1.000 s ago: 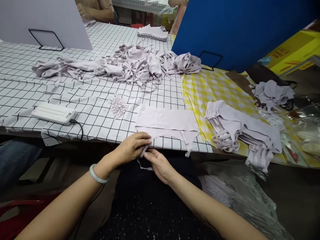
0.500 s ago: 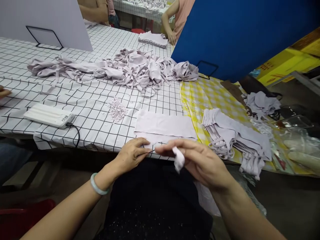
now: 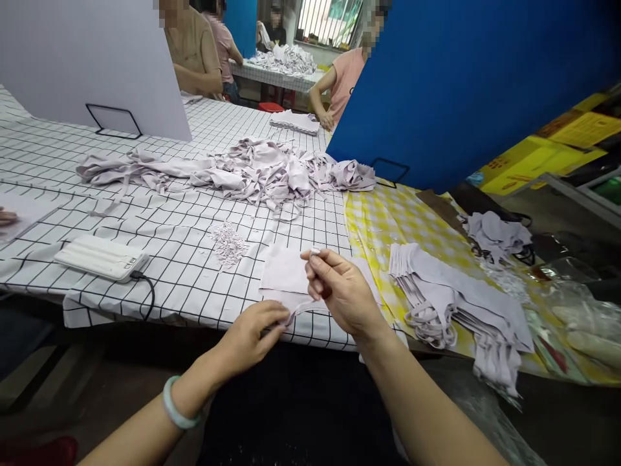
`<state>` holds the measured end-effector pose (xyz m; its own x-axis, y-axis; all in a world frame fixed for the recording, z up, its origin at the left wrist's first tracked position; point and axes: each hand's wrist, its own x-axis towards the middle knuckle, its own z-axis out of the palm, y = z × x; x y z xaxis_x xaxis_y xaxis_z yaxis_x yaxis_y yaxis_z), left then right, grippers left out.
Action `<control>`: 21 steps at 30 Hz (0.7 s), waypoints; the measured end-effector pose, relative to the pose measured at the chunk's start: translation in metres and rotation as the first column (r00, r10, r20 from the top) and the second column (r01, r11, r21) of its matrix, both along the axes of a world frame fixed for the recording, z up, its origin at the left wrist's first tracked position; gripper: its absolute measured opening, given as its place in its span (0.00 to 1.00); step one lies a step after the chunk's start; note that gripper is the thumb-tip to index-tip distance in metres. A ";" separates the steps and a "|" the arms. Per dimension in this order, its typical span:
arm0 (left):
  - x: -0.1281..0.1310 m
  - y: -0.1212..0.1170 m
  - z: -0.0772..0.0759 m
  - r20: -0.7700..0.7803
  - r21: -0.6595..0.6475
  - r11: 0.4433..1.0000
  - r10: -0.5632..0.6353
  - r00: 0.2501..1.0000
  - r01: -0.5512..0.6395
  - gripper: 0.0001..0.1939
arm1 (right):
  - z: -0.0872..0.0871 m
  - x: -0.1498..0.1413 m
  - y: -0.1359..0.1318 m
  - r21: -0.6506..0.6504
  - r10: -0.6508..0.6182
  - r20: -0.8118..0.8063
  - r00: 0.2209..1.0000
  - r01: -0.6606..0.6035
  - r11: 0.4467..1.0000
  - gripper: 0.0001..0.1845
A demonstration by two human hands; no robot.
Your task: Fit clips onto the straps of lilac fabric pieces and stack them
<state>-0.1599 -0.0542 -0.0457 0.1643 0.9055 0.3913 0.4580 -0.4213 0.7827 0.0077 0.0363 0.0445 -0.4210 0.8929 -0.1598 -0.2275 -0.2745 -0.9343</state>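
Observation:
A pale lilac fabric piece lies flat at the table's near edge, in front of me. My left hand is at its lower left, thumb and fingers pinching a narrow fabric strap that curves off to the right. Over the right part of the piece, my right hand is raised with its fingers curled in and thumb pressed to the forefinger. A small whitish bit shows at its thumb tip; I cannot make out what it is. My right hand hides part of the fabric.
Small scraps lie left of the piece, near a white power bank with a cable. Behind is a tangled fabric heap. Stacked strapped pieces are on the yellow cloth. A blue panel stands right; people sit beyond.
My right hand has risen and moved left, turning so its fingers curl. The left hand stays near the fabric's lower left. The view has tilted up, showing more of the room.

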 end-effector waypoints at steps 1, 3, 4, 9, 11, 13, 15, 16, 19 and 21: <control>0.000 0.003 0.009 0.107 -0.077 0.996 0.049 0.993 -0.041 0.11 | -0.001 0.000 -0.007 -0.007 0.012 0.028 1.000 -0.012 1.000 0.14; -0.001 0.009 0.029 0.315 -0.255 0.965 0.140 0.939 -0.059 0.11 | -0.004 -0.001 -0.024 -0.007 0.041 0.116 0.992 -0.040 0.999 0.14; -0.001 0.011 0.038 0.395 -0.328 0.944 0.162 0.904 -0.026 0.10 | -0.007 -0.001 -0.032 -0.001 0.055 0.170 0.984 -0.056 0.998 0.14; 0.005 0.011 0.054 0.449 -0.436 0.895 0.126 0.885 0.094 0.06 | -0.025 0.002 -0.064 -0.005 0.074 0.349 0.934 -0.077 0.997 0.17; 0.008 0.005 0.051 0.390 -0.439 0.893 0.094 0.916 0.095 0.04 | -0.032 0.006 -0.072 0.002 0.086 0.358 0.930 -0.093 0.996 0.17; 0.012 0.000 0.048 0.336 -0.447 0.890 0.075 0.939 0.089 0.03 | -0.037 0.010 -0.078 0.026 0.099 0.371 0.923 -0.117 0.993 0.15; 0.016 -0.001 0.046 0.317 -0.450 0.890 0.083 0.945 0.073 0.04 | -0.039 0.014 -0.081 0.065 0.091 0.409 0.908 -0.129 0.990 0.15; 0.017 0.001 0.046 0.318 -0.446 0.892 0.087 0.944 0.068 0.04 | -0.040 0.016 -0.080 0.084 0.077 0.429 0.900 -0.125 0.989 0.15; 0.021 0.019 0.040 0.251 -0.344 0.938 0.039 0.967 0.051 0.05 | -0.044 0.022 -0.069 0.081 0.008 0.444 0.896 -0.049 0.995 0.16; 0.023 0.040 0.029 0.075 -0.187 0.982 -0.022 0.997 0.036 0.03 | -0.050 0.025 -0.057 -0.028 -0.011 0.439 0.898 0.026 0.999 0.16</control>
<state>-0.1371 -0.0146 -0.0172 0.1694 0.9593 0.2261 0.3872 -0.2757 0.8798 0.0322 -0.0208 -0.0059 -0.2853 0.8909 -0.3535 0.1984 -0.3060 -0.9311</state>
